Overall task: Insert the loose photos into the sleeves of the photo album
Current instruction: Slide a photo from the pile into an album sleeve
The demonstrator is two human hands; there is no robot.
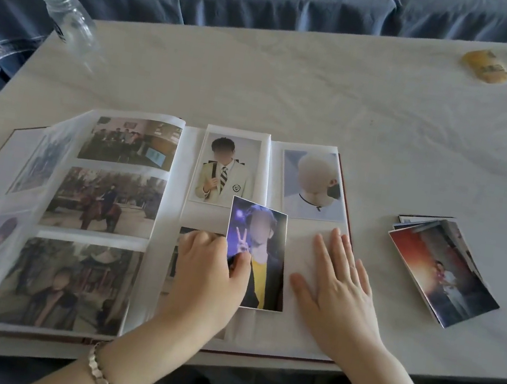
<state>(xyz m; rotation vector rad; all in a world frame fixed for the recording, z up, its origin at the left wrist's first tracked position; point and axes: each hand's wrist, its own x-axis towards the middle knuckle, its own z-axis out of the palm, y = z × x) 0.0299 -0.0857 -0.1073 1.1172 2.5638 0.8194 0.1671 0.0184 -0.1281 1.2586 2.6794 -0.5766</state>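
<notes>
The photo album (260,329) is lying open on the pale counter (327,97) in the lower left and middle of the frame. Its left page is showing three photos stacked in sleeves, and its right page is carrying two portraits side by side along the top. The left grip (209,271), with a bracelet (113,378) on the wrist, is pinching the left edge of a loose photo (268,227) between thumb and curled fingers. That photo is standing upright in the picture over the middle of the right page, its top corner overlapping the left portrait. The right grip (339,291) is lying released, fingers straight and spread, pressing flat on the lower right part of the page just beside the loose photo. A fanned stack of photos (441,274) is waiting on the counter at the right, apart from the album. A glass jar (68,18) is standing at the upper left corner of the counter, and a small yellow object (486,66) is sitting at the upper right
</notes>
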